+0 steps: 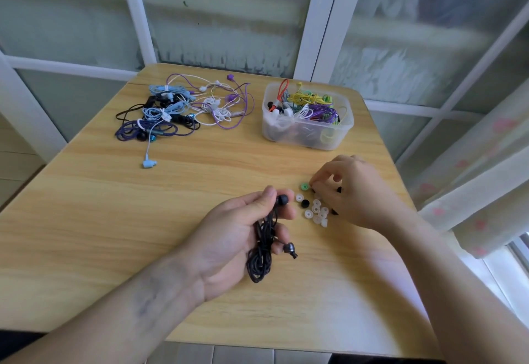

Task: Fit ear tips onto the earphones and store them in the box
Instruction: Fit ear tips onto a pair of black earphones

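My left hand grips a bundled black earphone above the table's near middle. One black bud with a tip sticks out by the thumb; the other bud hangs bare near my little finger. My right hand hovers over a small pile of loose ear tips, white, black and one green, its fingertips curled down right beside the green tip. What they pinch is hidden. A clear plastic box with several coloured earphones stands at the back right.
A tangle of purple, blue, white and black earphones lies at the back left of the wooden table. A light blue bud trails toward the middle. White window frames and a curtain flank the table.
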Tool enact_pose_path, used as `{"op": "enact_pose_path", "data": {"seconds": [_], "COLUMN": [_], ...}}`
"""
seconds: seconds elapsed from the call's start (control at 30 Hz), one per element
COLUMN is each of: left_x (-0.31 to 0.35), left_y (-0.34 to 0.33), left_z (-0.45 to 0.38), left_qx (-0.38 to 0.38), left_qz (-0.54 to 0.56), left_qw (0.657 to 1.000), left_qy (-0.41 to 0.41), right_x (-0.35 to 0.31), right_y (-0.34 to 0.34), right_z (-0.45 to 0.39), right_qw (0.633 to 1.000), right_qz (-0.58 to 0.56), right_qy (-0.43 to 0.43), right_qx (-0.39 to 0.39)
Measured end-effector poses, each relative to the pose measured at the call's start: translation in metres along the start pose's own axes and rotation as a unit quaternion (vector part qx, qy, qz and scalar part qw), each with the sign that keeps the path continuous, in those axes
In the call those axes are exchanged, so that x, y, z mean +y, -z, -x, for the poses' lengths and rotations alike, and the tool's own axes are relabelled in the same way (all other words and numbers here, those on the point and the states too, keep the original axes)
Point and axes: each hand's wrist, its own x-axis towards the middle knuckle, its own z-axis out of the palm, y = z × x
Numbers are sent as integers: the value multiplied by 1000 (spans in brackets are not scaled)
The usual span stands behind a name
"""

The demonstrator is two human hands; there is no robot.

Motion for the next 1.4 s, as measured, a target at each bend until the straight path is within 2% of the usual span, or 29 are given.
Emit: {"op": "enact_pose_path", "data": {"seconds": [0.13, 0.27, 0.4, 0.67, 0.9, 1.0, 1.07, 1.27, 1.4], "left_x": [1, 1, 2, 2, 3, 3, 3, -4, -7], "left_y": [0, 0, 0, -2, -1, 0, -1, 2, 3], "left_z": [0, 0, 1, 1, 2, 2, 2, 4, 6], "left_qx": [2, 19, 16, 25, 40, 43, 50, 44, 42], "left_qz": [3, 8, 13, 54, 63, 74, 67, -16, -34], "left_qw": [1000, 1000, 1000, 998, 997, 996, 996, 998, 998], "left_qy": [0, 3, 12, 24, -5, -9, -18, -38, -17], "right_x": [0, -15, -32, -36, -43, -46, -49, -51, -55], "right_y": [1, 10, 13, 0, 2, 0, -1, 1, -2], "right_z": [1, 12, 34, 58, 60, 61, 61, 59, 64], "right_qw": [997, 968, 909, 814, 822, 802, 797, 868, 929], "right_qz": [-43, -209, -407, -573, -530, -557, -570, -487, -369], "right_qy": [-19, -22, -22, -87, -118, -133, -140, -95, -13], "right_qx": [60, 137, 81, -48, -168, -170, -143, -19, 36]}}
